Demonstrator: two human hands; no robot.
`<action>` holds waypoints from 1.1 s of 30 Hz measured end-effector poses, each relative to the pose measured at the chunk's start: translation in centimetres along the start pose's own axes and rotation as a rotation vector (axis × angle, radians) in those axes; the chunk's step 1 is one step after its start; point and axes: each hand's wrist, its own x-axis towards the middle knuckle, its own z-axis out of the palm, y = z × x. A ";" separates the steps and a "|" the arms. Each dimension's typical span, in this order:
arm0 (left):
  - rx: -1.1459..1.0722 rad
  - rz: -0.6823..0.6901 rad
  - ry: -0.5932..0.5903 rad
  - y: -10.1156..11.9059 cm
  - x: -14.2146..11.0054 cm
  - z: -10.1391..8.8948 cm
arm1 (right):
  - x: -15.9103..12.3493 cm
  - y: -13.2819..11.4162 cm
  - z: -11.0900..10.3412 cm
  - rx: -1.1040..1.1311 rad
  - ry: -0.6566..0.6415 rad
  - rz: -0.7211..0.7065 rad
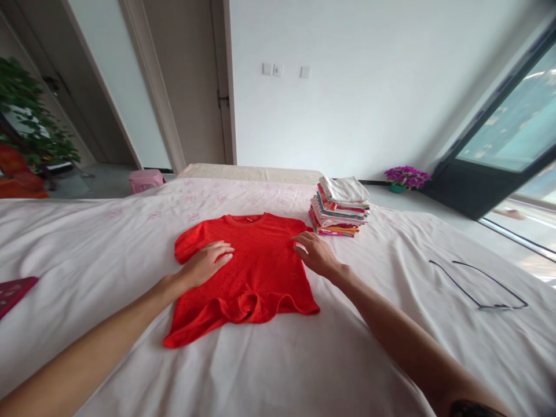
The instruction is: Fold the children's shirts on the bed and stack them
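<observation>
A red short-sleeved T-shirt [256, 260] lies spread on the white bed sheet, its collar facing away from me. Its lower hem is ruffled, with a twisted or knotted bunch in the middle. My left hand [207, 263] rests on the shirt's left side, palm down, fingers stretched out. At the right edge, by the sleeve, my right hand [317, 253] touches the cloth with thumb and fingers apart. Just beyond my right hand stands a stack of folded clothes [339, 208], a white piece on top.
A pair of glasses [482, 306] lies on the sheet [391, 289] to the right. Part of a dark pink item [16, 294] shows at the left edge. Beyond the bed are a pink stool [145, 180], purple flowers [407, 176] and a leafy plant [30, 116].
</observation>
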 end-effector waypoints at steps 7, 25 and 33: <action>-0.087 0.077 -0.148 6.2 -8.5 -2.8 | -5.5 -7.9 -2.4 0.213 -0.160 -0.524; 0.034 -0.249 0.167 6.5 -7.3 -1.5 | -2.2 -9.6 -1.2 0.190 -0.101 0.217; 0.294 0.065 -0.030 9.7 -11.7 -0.6 | -7.9 -11.5 -1.6 -0.005 -0.280 -0.272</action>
